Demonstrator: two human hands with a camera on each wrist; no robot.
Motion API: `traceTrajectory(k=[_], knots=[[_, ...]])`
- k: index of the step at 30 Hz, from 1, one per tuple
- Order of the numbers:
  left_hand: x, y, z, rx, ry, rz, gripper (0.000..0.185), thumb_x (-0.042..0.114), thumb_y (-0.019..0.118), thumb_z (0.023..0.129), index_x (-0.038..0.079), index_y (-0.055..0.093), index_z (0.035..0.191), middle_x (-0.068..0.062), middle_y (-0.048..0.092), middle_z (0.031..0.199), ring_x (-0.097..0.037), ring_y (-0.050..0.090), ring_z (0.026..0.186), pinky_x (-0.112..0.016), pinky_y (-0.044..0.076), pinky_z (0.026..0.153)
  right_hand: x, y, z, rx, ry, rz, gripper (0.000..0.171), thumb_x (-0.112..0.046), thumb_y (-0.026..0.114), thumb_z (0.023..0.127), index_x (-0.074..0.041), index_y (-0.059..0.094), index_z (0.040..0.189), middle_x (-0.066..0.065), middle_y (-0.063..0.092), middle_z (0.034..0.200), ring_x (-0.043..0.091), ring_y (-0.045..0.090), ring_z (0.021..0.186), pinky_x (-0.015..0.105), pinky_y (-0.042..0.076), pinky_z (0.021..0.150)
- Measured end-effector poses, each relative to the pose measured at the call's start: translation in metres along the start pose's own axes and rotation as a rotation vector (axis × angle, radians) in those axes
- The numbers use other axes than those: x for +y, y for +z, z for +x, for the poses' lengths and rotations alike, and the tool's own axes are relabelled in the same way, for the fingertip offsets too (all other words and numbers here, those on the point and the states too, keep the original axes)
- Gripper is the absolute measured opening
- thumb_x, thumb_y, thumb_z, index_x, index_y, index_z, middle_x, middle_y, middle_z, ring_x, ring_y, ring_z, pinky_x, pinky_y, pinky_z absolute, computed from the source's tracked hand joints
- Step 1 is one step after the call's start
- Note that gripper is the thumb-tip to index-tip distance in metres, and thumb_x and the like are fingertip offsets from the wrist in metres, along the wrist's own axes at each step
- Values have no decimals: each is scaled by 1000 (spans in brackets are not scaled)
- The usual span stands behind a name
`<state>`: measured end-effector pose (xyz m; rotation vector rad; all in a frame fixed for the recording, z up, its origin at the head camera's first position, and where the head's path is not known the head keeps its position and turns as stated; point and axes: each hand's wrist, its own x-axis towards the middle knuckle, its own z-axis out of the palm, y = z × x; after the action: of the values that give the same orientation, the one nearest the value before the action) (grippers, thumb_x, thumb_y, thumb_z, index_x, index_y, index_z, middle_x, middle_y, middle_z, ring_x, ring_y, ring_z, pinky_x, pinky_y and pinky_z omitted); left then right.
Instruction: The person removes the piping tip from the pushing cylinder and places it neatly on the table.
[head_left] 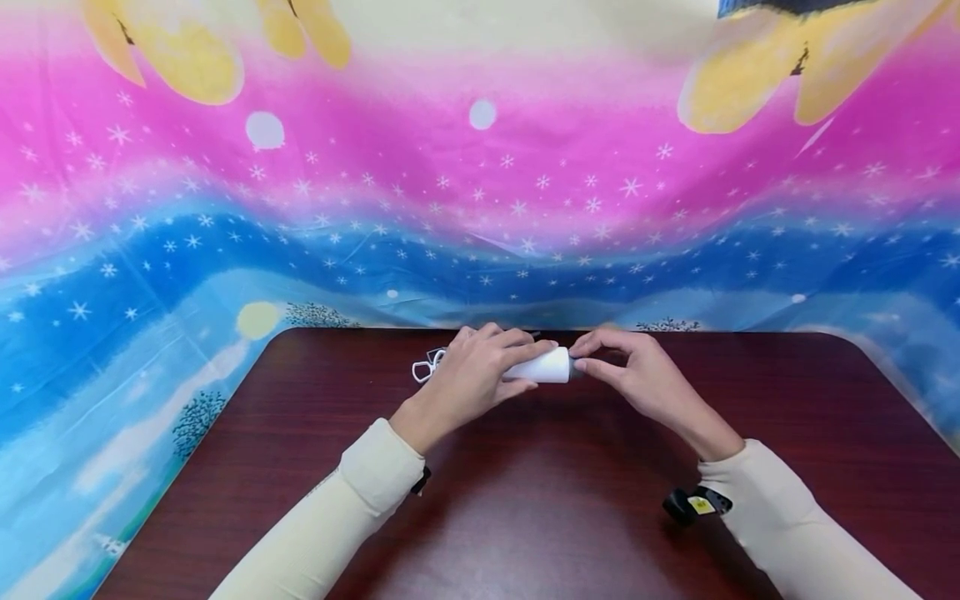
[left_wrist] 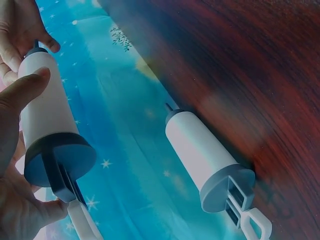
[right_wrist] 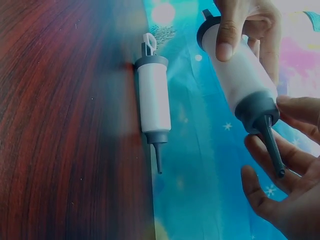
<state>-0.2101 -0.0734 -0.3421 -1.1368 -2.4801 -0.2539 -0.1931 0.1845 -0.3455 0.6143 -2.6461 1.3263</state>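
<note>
My left hand (head_left: 476, 367) grips the white barrel of a large plunger syringe (head_left: 551, 367), held level above the far part of the table. Its dark grey end collar and plunger with a white handle (left_wrist: 82, 220) show in the left wrist view. At the other end, the fingers and thumb of my right hand (head_left: 637, 367) pinch the grey nozzle cap (right_wrist: 257, 110). A long, dark tapered nozzle (right_wrist: 271, 150) points out past those fingers. A second, similar syringe (right_wrist: 154, 97) lies by the table's far edge, mostly hidden behind my left hand in the head view.
The dark red wood-grain table (head_left: 525, 500) has rounded far corners. Behind it hangs a pink and blue printed cloth (head_left: 480, 208) with snowflakes. A black wrist camera (head_left: 686, 506) sits under the right sleeve (head_left: 772, 492).
</note>
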Motion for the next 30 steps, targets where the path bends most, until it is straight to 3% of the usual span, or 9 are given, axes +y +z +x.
traceTrajectory(k=[6, 10, 15, 22, 30], knots=[[0, 0, 0, 3, 4, 7, 59, 38, 83, 91, 30, 64, 146, 1, 73, 131, -24, 68, 112, -39, 52, 81, 2, 0, 2, -9, 24, -1, 14, -12, 71, 100, -12, 76, 113, 10, 73, 122, 27, 68, 113, 43, 56, 95], [0, 0, 1, 4, 5, 1, 59, 37, 84, 90, 30, 64, 145, 1, 73, 130, -24, 68, 112, -39, 51, 80, 4, 0, 2, -43, 44, -3, 20, -14, 72, 100, -10, 72, 120, 11, 71, 123, 25, 70, 105, 44, 58, 93], [0, -1, 0, 6, 2, 4, 60, 38, 83, 91, 30, 63, 146, 1, 73, 131, -24, 68, 111, -38, 50, 79, 7, -1, 2, -83, 68, 11, 27, -19, 73, 100, -10, 69, 125, 11, 70, 123, 26, 70, 110, 48, 58, 97], [1, -2, 0, 12, 7, 16, 58, 41, 81, 92, 32, 62, 147, 2, 72, 131, -23, 68, 111, -37, 50, 79, 10, -3, 1, -128, 113, 45, 35, -19, 75, 98, -8, 66, 130, 14, 69, 129, 30, 70, 117, 37, 60, 93], [2, -2, 1, 7, 1, 13, 59, 40, 82, 92, 31, 63, 146, 2, 73, 130, -23, 68, 110, -37, 50, 78, 10, -4, 0, -125, 99, 65, 35, -19, 75, 98, -8, 67, 130, 14, 70, 127, 29, 70, 115, 33, 59, 91]])
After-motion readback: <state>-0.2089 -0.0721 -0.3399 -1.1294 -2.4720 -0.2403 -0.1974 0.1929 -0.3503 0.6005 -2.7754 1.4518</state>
